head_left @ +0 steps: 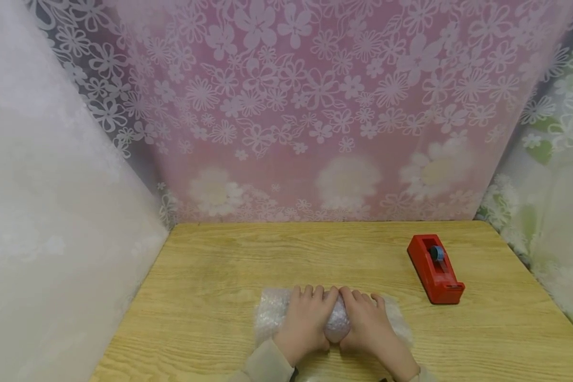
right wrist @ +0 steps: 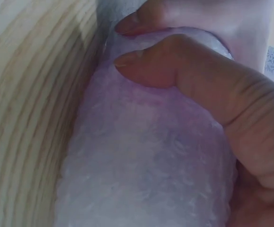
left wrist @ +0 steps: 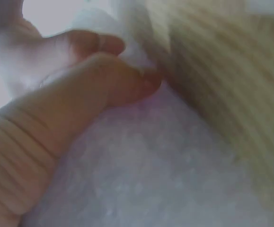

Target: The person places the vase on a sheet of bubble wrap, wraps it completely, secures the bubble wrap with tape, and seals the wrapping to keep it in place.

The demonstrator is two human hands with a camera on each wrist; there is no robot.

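A roll of clear bubble wrap (head_left: 337,322) lies across the table in front of me, with something purplish showing faintly through its layers. My left hand (head_left: 307,321) grips it from the left, fingers over the top and thumb on the near side. From the right, my right hand (head_left: 369,324) holds it the same way, close beside the left. Both thumbs press on the bubble wrap (right wrist: 141,142) in the right wrist view. The left wrist view is blurred, but the left thumb (left wrist: 103,80) rests on the wrap there. What the wrap encloses is hidden.
A red tape dispenser (head_left: 434,270) with a small tape roll (head_left: 437,253) stands on the right of the wood-grain table (head_left: 210,265). Behind the table hangs a pink flowered curtain (head_left: 286,106). Pale cloth (head_left: 67,212) hangs along the left side, and a green-and-white flowered one (head_left: 554,212) on the right.
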